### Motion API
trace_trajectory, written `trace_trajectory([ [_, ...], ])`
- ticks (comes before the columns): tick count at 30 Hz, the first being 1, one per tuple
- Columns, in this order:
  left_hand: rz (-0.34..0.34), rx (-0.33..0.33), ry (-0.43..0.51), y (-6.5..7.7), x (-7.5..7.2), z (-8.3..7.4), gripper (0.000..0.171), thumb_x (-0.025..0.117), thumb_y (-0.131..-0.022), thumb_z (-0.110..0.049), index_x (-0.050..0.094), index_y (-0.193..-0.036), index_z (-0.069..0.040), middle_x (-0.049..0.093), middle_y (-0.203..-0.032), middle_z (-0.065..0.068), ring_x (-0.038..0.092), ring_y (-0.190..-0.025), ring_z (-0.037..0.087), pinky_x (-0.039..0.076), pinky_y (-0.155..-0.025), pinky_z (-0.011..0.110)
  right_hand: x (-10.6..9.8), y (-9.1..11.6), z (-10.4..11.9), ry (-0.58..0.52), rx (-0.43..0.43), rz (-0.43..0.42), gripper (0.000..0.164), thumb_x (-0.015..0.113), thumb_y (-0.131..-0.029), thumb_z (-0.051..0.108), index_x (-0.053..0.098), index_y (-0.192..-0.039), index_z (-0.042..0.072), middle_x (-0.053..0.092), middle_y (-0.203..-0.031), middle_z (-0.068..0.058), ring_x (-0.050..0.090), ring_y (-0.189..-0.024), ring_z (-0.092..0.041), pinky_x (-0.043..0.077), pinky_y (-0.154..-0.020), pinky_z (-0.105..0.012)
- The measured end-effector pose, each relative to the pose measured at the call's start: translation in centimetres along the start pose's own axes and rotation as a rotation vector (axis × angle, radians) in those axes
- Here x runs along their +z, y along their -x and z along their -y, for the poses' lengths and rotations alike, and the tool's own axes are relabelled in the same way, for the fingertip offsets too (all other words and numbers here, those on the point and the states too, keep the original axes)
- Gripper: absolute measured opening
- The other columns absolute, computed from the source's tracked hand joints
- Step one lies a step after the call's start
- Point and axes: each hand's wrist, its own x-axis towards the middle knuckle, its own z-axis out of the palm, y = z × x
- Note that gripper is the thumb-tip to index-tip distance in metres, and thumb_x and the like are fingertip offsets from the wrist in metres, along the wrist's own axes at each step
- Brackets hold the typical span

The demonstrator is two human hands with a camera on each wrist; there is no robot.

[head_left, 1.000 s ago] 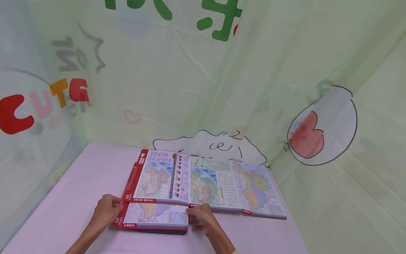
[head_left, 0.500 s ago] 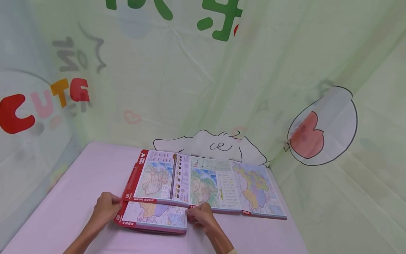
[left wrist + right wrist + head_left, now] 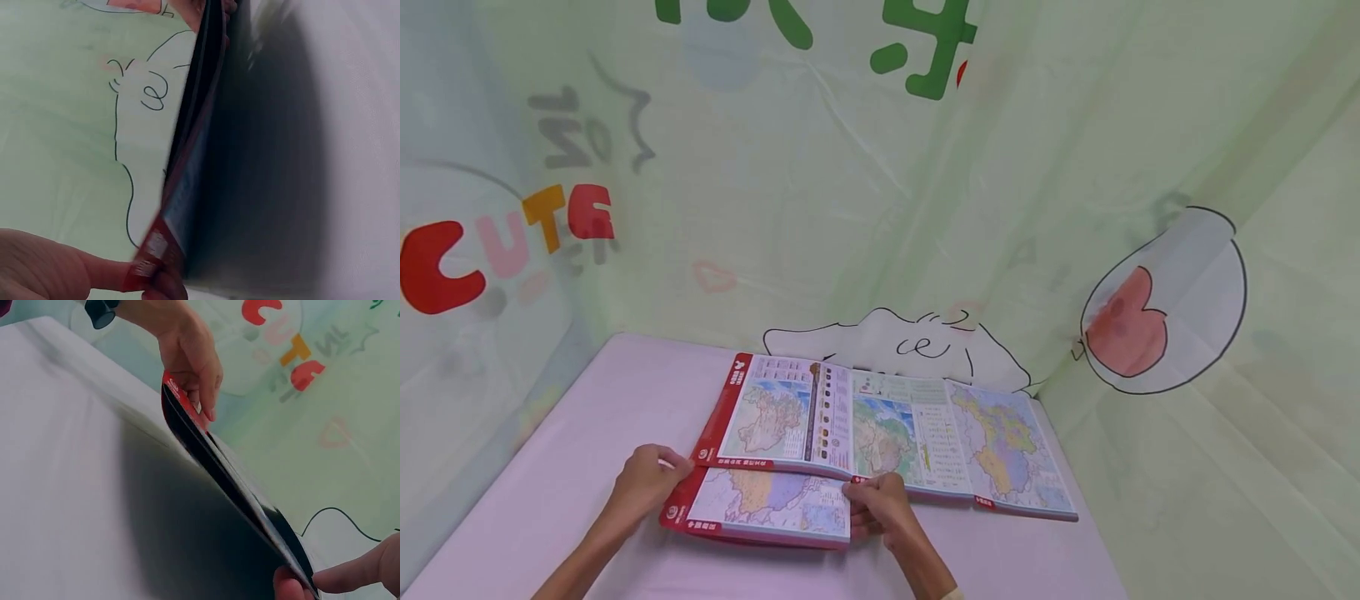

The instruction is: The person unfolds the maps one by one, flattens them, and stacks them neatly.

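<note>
Pastels and Red Against Pale Green

From my remote seat, I see the near map (image 3: 767,502) patched orange and lilac, with red margins; the map just beyond it (image 3: 767,425) shaded blue, green and tan, also red-margined; the tabletop (image 3: 587,417) pale pink; the curtain (image 3: 850,183) light green, with red, pink and orange letters (image 3: 547,212).

Front map (image 3: 775,502) between left hand (image 3: 650,477) and right hand (image 3: 883,504) on my feed; beyond it I see left map (image 3: 771,421), middle map (image 3: 887,446), right map (image 3: 1011,446) along table (image 3: 1000,554), curtain (image 3: 850,200) behind.
</note>
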Motion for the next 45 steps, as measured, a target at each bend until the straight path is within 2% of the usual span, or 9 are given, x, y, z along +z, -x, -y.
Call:
trace_trajectory([
  [4,0.022,-0.004,0.036,-0.1,-0.1,-0.1,0.048,0.074,-0.099,-0.023,0.062,-0.125,0.016,0.073,-0.110,0.032,0.074,-0.082,0.021,0.067,-0.072,0.039,-0.3,0.2,0.4,0.011,-0.016,-0.012,0.022,0.079,-0.098,0.017,0.078,-0.091,-0.003,0.072,-0.064,-0.001,0.068,-0.053,-0.009,0.063,-0.055,-0.028],
  [8,0.062,-0.009,0.074,-0.4,-0.3,0.0,0.042,0.074,-0.100,-0.021,0.063,-0.120,0.014,0.075,-0.103,0.025,0.072,-0.078,0.018,0.066,-0.069,0.036,-0.5,0.3,0.8,0.012,-0.022,-0.012,0.025,0.078,-0.100,0.021,0.077,-0.090,-0.002,0.070,-0.062,0.001,0.067,-0.051,-0.009,0.062,-0.053,-0.027],
  [16,0.239,0.000,0.211,-0.9,-2.0,-0.7,0.033,0.068,-0.103,-0.025,0.069,-0.107,0.008,0.081,-0.088,0.004,0.078,-0.071,0.017,0.063,-0.065,0.029,-1.0,0.8,1.7,0.016,-0.011,-0.018,0.036,0.071,-0.106,0.030,0.068,-0.080,0.006,0.067,-0.061,0.002,0.061,-0.049,-0.007,0.053,-0.047,-0.019],
  [21,0.353,0.023,0.278,-0.9,-3.1,-0.8,0.041,0.063,-0.106,-0.028,0.071,-0.115,0.011,0.082,-0.091,0.003,0.081,-0.076,0.018,0.064,-0.067,0.028,-1.2,1.3,2.0,-0.013,-0.044,-0.004,0.030,0.073,-0.103,0.024,0.074,-0.087,-0.002,0.070,-0.061,0.002,0.064,-0.049,-0.006,0.050,-0.045,-0.017],
  [26,0.448,0.075,0.255,-0.5,-3.8,-0.4,0.040,0.062,-0.106,-0.029,0.074,-0.112,0.008,0.083,-0.090,0.002,0.078,-0.070,0.013,0.061,-0.064,0.024,-1.5,1.9,2.0,-0.041,-0.074,0.022,0.030,0.072,-0.101,0.022,0.076,-0.093,-0.007,0.073,-0.063,0.002,0.068,-0.051,-0.005,0.051,-0.046,-0.017],
  [31,0.537,0.159,0.206,0.0,-4.4,0.1,0.029,0.062,-0.105,-0.026,0.074,-0.094,-0.002,0.075,-0.074,-0.001,0.059,-0.056,0.007,0.052,-0.057,0.019,-2.1,2.7,2.0,-0.020,-0.086,0.067,0.028,0.072,-0.098,0.021,0.076,-0.083,-0.002,0.069,-0.059,0.005,0.061,-0.047,-0.002,0.044,-0.041,-0.015],
  [36,0.596,0.191,0.188,1.0,-5.0,0.0,0.028,0.062,-0.104,-0.024,0.074,-0.087,-0.005,0.069,-0.065,-0.003,0.056,-0.052,0.006,0.050,-0.054,0.017,-2.8,3.5,2.2,-0.015,-0.091,0.132,0.031,0.072,-0.099,0.022,0.075,-0.074,0.003,0.067,-0.058,0.006,0.054,-0.045,-0.001,0.040,-0.041,-0.015],
  [40,0.639,0.213,0.202,1.9,-5.5,-0.2,0.032,0.060,-0.106,-0.024,0.073,-0.085,-0.004,0.066,-0.062,-0.005,0.055,-0.051,0.005,0.046,-0.053,0.016,-3.3,4.3,2.2,-0.028,-0.101,0.177,0.037,0.071,-0.099,0.022,0.070,-0.065,0.009,0.063,-0.054,0.006,0.047,-0.041,-0.001,0.037,-0.042,-0.015],
  [45,0.689,0.230,0.240,2.9,-6.4,-0.6,0.043,0.059,-0.107,-0.021,0.062,-0.087,0.016,0.061,-0.059,-0.006,0.052,-0.049,0.002,0.042,-0.051,0.016,-3.9,5.3,2.6,-0.063,-0.128,0.244,0.039,0.068,-0.098,0.019,0.065,-0.060,0.012,0.055,-0.046,0.009,0.044,-0.038,0.002,0.035,-0.042,-0.014],
])
